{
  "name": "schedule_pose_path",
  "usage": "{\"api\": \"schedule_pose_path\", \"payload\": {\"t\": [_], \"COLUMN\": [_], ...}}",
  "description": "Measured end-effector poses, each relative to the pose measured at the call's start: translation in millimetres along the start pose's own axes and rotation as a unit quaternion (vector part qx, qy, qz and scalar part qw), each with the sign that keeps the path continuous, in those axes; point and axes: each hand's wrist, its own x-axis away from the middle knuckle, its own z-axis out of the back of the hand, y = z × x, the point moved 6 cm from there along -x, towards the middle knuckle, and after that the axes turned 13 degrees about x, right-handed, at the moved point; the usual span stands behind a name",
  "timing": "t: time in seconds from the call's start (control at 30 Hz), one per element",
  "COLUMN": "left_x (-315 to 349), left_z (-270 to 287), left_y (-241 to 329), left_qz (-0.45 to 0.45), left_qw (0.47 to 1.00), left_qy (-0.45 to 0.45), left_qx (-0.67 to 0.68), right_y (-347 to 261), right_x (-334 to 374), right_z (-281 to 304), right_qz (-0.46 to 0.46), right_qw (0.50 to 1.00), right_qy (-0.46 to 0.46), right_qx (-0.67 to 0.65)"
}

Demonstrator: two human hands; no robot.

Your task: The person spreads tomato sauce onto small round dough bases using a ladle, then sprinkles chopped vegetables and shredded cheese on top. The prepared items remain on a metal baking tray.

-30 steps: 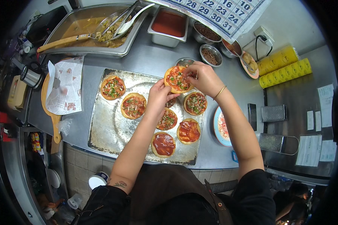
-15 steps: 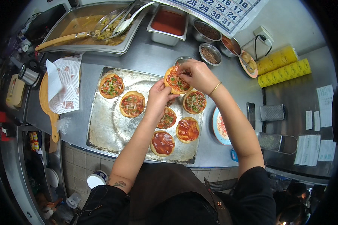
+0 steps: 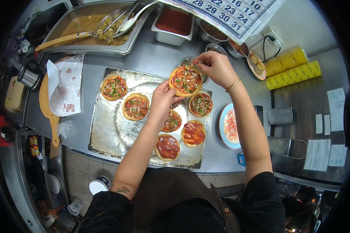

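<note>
My left hand holds up a mini pizza by its near-left edge, thumb on top. It carries red sauce and chopped green and pale topping. At the pizza's far-right rim, my right hand is pinched closed, with green bits of chopped topping at its fingertips. Below is a worn metal baking tray. On it lie more topped mini pizzas, one at the far left, one beside it and one at the right. Two near ones, a left and a right, bear only red sauce.
Behind the tray stand a steel bowl, a pan of red sauce and a large pan of broth with ladles. A blue-rimmed plate of chopped pink-white food sits right, graters beyond. Left is a wooden board with printed paper.
My right hand has lifted off the middle of the held pizza to its far-right edge, uncovering the topping. My left hand still holds the pizza, now slightly nearer and farther right.
</note>
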Motion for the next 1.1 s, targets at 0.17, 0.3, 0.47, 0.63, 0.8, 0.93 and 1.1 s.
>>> {"api": "schedule_pose_path", "payload": {"t": [0.17, 0.3, 0.47, 0.63, 0.8, 0.93, 1.1], "left_x": [0, -1, 0, 40, 116, 159, 167], "left_z": [-5, -5, 5, 24, 88, 149, 172], "left_y": [0, 0, 7, 38, 67, 74, 76], "left_qz": [-0.001, -0.004, -0.011, 0.019, 0.066, 0.123, 0.136], "left_qw": [1.0, 1.0, 1.0, 0.997, 0.976, 0.947, 0.907], "left_qy": [0.0, -0.007, 0.003, 0.016, 0.092, 0.138, 0.163], "left_qx": [0.008, 0.004, -0.001, -0.079, -0.186, -0.262, -0.364], "right_y": [-9, -13, -3, 40, 60, 60, 61], "right_x": [8, 9, 1, -8, -16, -19, -21], "right_z": [-16, -18, -9, -19, -82, -101, -133], "right_qz": [0.044, 0.063, 0.032, -0.055, 0.028, 0.032, 0.039], "right_qw": [0.999, 0.998, 0.999, 0.959, 0.999, 0.996, 0.985], "right_qy": [-0.009, -0.007, 0.015, 0.2, 0.0, -0.081, -0.117], "right_qx": [0.004, 0.018, -0.031, -0.194, 0.035, 0.019, 0.123]}}
